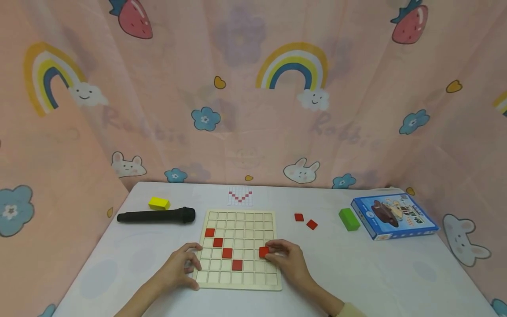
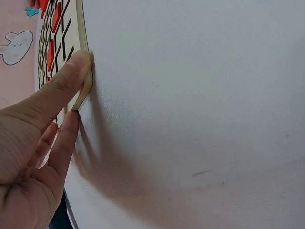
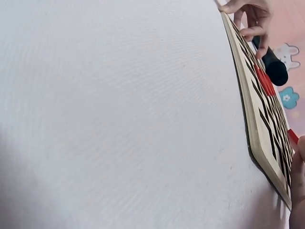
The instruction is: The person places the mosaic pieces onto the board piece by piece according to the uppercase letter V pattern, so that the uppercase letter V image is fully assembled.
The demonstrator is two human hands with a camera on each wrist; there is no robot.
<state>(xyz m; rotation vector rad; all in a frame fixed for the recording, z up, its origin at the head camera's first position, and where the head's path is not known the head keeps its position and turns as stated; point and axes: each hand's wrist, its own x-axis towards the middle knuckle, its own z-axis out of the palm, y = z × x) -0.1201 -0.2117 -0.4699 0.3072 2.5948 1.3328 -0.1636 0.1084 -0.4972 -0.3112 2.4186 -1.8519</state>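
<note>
A cream wooden grid board (image 1: 249, 279) lies flat on the white table. Several red square tiles (image 1: 227, 253) sit in its cells, stepping diagonally down from the left side. My left hand (image 1: 176, 266) grips the board's near left corner, thumb on the near edge and fingers along the left side, as the left wrist view also shows. Over the board's right part, my right hand (image 1: 293, 264) pinches another red tile (image 1: 263, 252) between thumb and fingers. That tile shows tilted in the right wrist view (image 3: 292, 136); whether it touches the board I cannot tell.
Two loose red tiles (image 1: 312, 224) lie right of the board. Behind it is a small card (image 1: 240, 197) with a red V pattern. A black microphone (image 1: 156, 216) and yellow block (image 1: 159, 203) lie left; a green block (image 1: 349, 219) and blue box (image 1: 396, 215) right.
</note>
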